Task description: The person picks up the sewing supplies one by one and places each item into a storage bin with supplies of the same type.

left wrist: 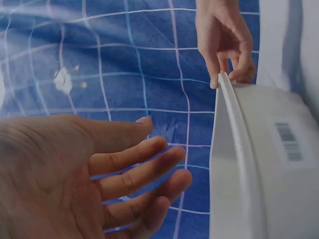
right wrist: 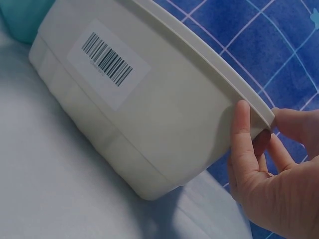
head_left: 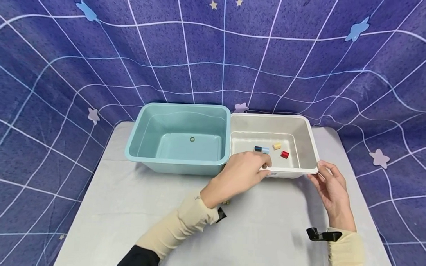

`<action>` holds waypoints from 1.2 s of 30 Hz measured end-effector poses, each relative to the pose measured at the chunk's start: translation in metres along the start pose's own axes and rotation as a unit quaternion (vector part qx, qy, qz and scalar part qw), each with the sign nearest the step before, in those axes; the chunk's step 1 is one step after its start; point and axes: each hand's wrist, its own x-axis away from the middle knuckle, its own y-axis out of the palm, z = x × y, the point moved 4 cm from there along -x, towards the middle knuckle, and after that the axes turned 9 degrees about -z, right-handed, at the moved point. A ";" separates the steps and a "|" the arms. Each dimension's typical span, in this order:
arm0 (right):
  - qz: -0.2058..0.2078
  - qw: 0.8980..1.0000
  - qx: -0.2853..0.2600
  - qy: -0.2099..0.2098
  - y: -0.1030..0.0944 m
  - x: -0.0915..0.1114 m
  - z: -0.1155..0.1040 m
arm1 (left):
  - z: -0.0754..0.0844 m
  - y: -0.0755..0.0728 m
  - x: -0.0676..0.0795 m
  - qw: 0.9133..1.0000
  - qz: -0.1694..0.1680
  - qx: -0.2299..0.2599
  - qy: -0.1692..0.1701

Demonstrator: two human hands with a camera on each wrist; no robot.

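My right hand (head_left: 333, 194) pinches the near right corner of a white plastic bin (head_left: 270, 116), thumb over the rim and fingers below it. In the right wrist view a barcode label (right wrist: 108, 59) shows on the bin's front wall. My left hand (head_left: 242, 169) reaches across the bin's front rim, its fingers loosely bent with nothing between them. Inside the bin lie small thread spools: a dark one (head_left: 258, 149), a light blue one (head_left: 265, 150), a yellow one (head_left: 276, 145) and a red one (head_left: 284, 154). The dark and light blue spools are nearest the left hand.
Left of the white bin stands a teal bin (head_left: 176, 161), the two side by side, with a small round ring-like thing (head_left: 192, 139) on its floor. Small gold-coloured bits (head_left: 226, 202) peek out beside my left wrist on the white-covered table (head_left: 266, 228). A blue patterned curtain (head_left: 201, 50) hangs behind.
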 end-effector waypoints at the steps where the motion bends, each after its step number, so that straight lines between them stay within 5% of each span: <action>1: -0.001 1.000 -0.002 0.000 0.000 0.000 0.000 | -0.002 0.003 0.004 1.000 0.001 0.016 0.001; 16: -0.019 1.000 -0.003 -0.003 0.000 -0.001 -0.002 | -0.039 0.051 0.057 0.984 0.030 0.171 -0.048; 28: -0.021 1.000 -0.006 -0.003 -0.003 0.004 -0.001 | -0.066 0.128 0.091 0.982 0.063 0.149 -0.095; 36: -0.033 0.999 -0.010 -0.004 -0.002 0.006 0.000 | -0.079 0.156 0.101 0.981 0.061 0.148 -0.113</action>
